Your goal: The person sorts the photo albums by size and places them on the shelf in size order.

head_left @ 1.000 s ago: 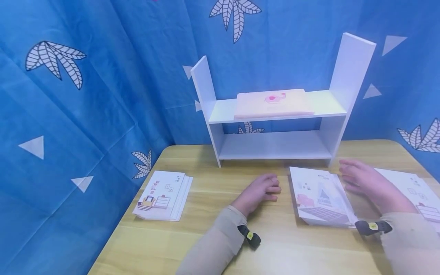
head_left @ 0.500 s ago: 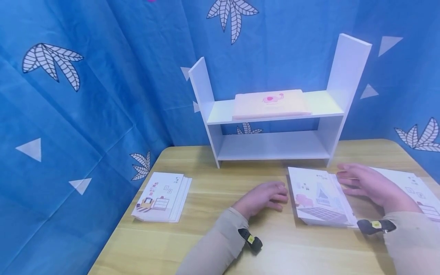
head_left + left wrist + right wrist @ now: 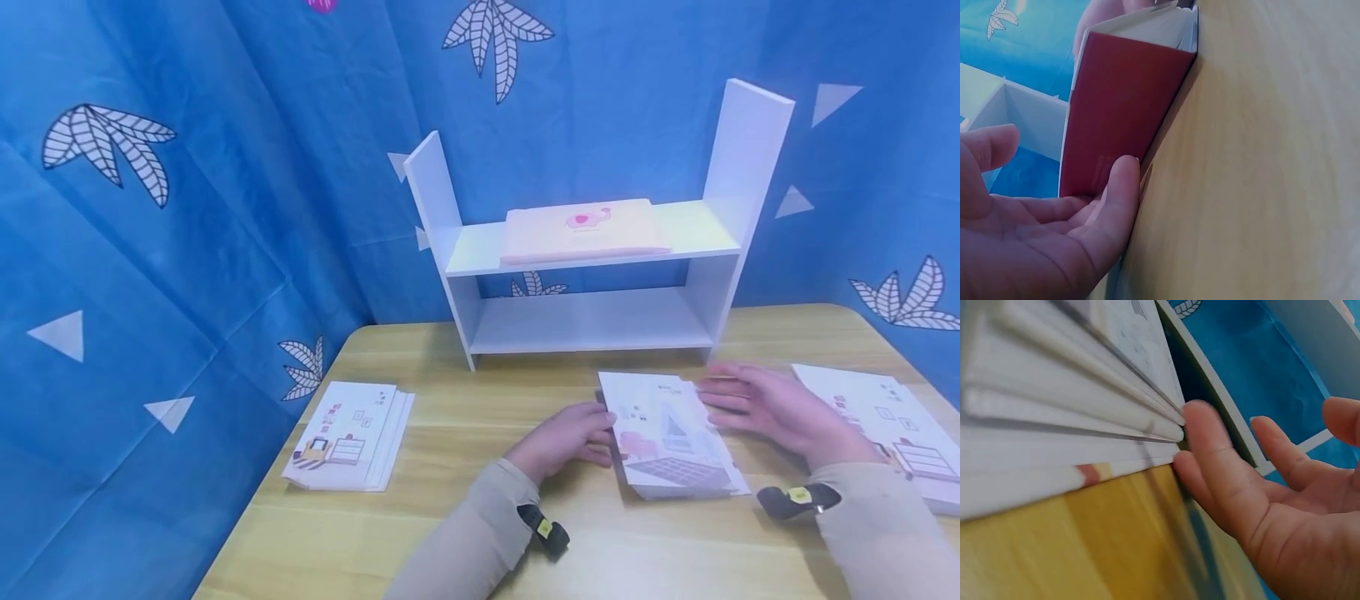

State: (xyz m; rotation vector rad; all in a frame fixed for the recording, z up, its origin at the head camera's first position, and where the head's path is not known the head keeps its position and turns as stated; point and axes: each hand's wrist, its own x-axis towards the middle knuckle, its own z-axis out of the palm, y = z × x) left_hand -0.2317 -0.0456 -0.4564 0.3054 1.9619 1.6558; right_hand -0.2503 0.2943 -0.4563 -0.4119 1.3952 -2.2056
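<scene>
A small stack of thin white books [image 3: 667,450] with a pink-and-grey picture cover lies on the table in front of the shelf. My left hand [image 3: 562,442] is at its left side. Close up in the left wrist view, the fingers [image 3: 1124,181] touch a dark red book spine [image 3: 1122,112]. On the opposite side, my right hand [image 3: 783,417] has its fingertips right at the stack's edge. In the right wrist view, those extended fingers [image 3: 1210,434] meet the corners of several layered books [image 3: 1079,403], some offset from each other. Neither hand curls round the stack.
Behind stands a white two-tier shelf [image 3: 592,321], with a pink folded item [image 3: 585,237] bearing an elephant picture on its upper board. Another book stack [image 3: 345,437] lies at the left of the wooden table [image 3: 450,533]. A third stack [image 3: 892,425] lies partly behind my right forearm.
The middle stack has slid left, and my right hand has moved left along with it. My left hand, apart from the stack a second ago, now touches its side.
</scene>
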